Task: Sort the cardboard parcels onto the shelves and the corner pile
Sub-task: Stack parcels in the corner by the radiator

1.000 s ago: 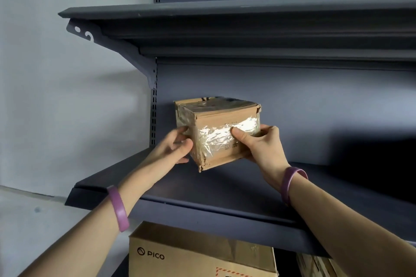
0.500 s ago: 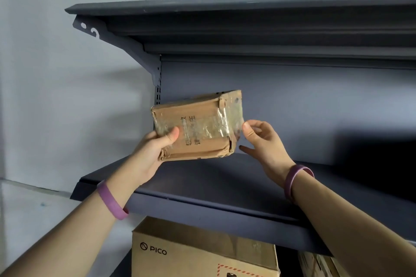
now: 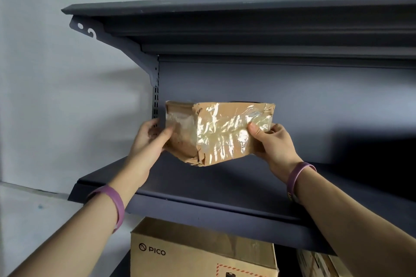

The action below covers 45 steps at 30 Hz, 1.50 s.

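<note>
Two-handed hold on a taped cardboard parcel [image 3: 220, 132], raised above the middle shelf [image 3: 202, 189] near its left end, close to the back panel [image 3: 292, 96], lowest corner tipped down toward the board and seemingly not touching it. Gripped at opposite ends: left hand [image 3: 149, 139] with thumb laid on the bare cardboard face and fingers [image 3: 148, 125] curled round the far side; right hand [image 3: 273, 141] with thumb pressed onto the glossy tape and fingers [image 3: 275, 128] wrapped behind the right end. Probably held so to steady a dented, slippery package; tilt to be levelled before setting down flat. Overhead, upper shelf [image 3: 225, 4] on its bracket [image 3: 126, 47], limiting lift. Just beside the left fingers, slotted upright [image 3: 155, 101]. Beneath the middle shelf, PICO carton [image 3: 202, 252] and part of a second box [image 3: 319, 263]. Likeliest snags for the set-down: upright at left, back panel behind.
</note>
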Available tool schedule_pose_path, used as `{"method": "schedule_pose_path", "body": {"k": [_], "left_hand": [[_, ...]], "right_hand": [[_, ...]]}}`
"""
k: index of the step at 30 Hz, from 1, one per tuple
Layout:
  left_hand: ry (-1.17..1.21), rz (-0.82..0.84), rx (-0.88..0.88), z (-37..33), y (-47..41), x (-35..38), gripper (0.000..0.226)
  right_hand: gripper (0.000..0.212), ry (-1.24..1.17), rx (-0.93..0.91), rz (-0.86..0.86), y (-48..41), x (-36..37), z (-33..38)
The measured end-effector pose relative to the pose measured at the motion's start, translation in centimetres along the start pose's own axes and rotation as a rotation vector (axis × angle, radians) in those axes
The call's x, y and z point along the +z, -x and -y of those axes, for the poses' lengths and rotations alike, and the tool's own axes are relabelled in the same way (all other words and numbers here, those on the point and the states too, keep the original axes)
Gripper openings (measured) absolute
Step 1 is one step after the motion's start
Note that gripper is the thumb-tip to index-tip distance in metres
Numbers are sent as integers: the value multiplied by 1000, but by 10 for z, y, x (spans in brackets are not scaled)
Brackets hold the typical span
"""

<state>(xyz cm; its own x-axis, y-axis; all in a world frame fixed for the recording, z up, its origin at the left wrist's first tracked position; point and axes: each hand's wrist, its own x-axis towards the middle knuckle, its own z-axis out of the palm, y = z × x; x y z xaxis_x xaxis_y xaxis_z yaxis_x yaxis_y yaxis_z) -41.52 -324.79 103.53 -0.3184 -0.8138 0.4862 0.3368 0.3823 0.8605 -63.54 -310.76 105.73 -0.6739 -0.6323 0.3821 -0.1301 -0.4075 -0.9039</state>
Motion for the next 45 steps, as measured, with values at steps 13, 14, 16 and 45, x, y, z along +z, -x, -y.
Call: {"method": "schedule_pose_path", "body": {"k": [13,14,16,45], "left_hand": [[-59,88,37,1,2,4,63],[-9,70,22,1,0,0,67],[81,59,-27,-2,-2,-6,69],[51,-321,-50,22,-33,-21,26]], "right_hand": [[27,22,-54,124,13,12,-4],[22,3,-56,169,14,12,-4],[16,9,-81,212,13,10,-5],[86,281,-163,408,22,18,-4]]}}
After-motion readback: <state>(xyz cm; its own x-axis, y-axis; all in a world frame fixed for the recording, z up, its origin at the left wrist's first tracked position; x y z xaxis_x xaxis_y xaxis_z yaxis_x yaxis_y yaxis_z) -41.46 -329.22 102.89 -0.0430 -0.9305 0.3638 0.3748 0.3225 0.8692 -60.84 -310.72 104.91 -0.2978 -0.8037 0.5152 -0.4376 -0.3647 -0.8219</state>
